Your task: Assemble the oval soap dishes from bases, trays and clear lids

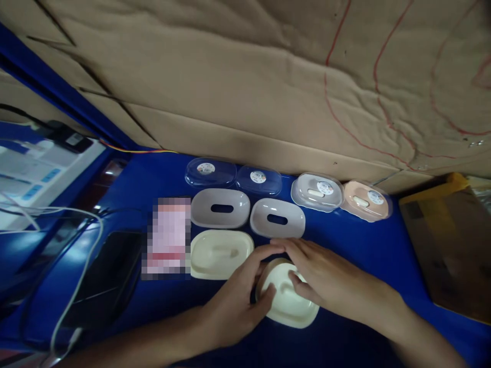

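Between my hands is a cream oval soap dish (294, 307), tilted over the table's near part. My left hand (240, 301) grips its left side, thumb on the inner face. My right hand (326, 271) holds the far right side, with its thumb also inside. The fingers of both hands meet at the far rim. A second cream dish (218, 250) lies just left of my hands. Behind are two grey oval trays with centre slots, the left tray (201, 208) and the right tray (295, 217).
Two clear lids (226, 174) (268, 186) with round stickers lie by the cardboard wall (230, 92). Right of them are a covered grey dish (301, 191) and a covered peach dish (378, 209). A cardboard box (448, 250), a phone (105, 276), cables and a power strip (57, 179) flank them.
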{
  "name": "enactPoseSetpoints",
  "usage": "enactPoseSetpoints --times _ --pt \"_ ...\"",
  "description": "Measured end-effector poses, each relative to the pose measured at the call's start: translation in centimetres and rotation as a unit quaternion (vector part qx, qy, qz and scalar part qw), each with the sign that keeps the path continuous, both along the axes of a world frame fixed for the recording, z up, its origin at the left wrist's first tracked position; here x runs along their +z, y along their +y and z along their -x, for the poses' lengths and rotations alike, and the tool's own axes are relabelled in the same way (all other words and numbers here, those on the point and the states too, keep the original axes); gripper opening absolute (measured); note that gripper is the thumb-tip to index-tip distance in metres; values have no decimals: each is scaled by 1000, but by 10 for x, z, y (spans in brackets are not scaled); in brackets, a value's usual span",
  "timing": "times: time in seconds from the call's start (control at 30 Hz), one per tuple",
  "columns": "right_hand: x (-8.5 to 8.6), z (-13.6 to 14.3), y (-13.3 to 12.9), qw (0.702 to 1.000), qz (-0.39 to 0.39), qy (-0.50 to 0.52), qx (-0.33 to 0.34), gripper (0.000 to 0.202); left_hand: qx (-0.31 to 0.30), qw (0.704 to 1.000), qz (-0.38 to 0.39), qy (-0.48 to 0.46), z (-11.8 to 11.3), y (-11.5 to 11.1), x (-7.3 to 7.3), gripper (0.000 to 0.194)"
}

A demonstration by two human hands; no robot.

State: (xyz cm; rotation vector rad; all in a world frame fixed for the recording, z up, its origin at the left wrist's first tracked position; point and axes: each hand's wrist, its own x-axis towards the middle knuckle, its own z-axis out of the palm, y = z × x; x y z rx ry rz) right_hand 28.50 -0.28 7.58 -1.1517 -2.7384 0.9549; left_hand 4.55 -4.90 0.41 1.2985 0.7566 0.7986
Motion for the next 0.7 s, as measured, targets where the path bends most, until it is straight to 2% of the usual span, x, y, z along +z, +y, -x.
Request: enactPoseSetpoints --times 0.1,0.2,0.3,0.4,0.53,0.6,0.7 --pt "-6 6 6 999 -38 -5 21 63 42 987 -122 92 -1 3 -5 60" --pt "-7 8 9 998 -54 -33 1 56 21 958 -227 172 -2 7 -6 51" --pt "-6 11 6 996 -58 -74 5 48 5 913 -342 221 -2 6 -10 51" --pt "-5 16 5 990 -88 -106 20 47 23 853 -447 268 -1 2 -16 52" --pt "-11 23 5 981 -146 -124 30 28 37 796 -523 304 1 -1 -13 39" --pt "-14 25 4 976 -170 -133 30 18 -4 769 -561 307 1 -2 -8 28" --pt "-13 22 5 974 -193 -113 44 17 -89 722 -606 322 1 -1 -4 16"
